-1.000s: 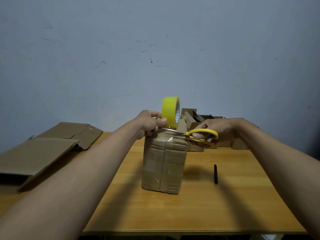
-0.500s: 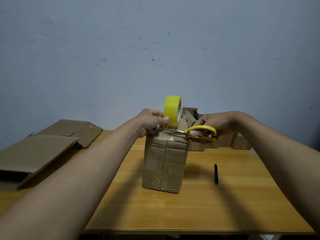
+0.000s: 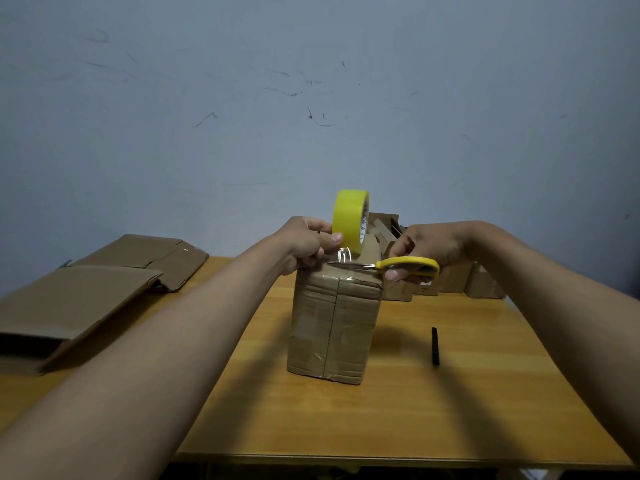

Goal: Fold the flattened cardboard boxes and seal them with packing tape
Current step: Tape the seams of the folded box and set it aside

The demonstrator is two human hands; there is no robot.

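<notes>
Head view, scissors [image 3: 388, 266] blades partly hidden behind clear tape [image 3: 343, 254]

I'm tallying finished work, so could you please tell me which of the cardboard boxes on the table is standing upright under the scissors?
The taped box at the table's centre; the others lie flattened at left or sit along the back.

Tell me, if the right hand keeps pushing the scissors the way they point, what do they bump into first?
Probably the clear strip of tape stretched from the yellow roll to the box. The scissors in the right hand point left at it, and the left hand is just behind. Depth is hard to judge.
</notes>
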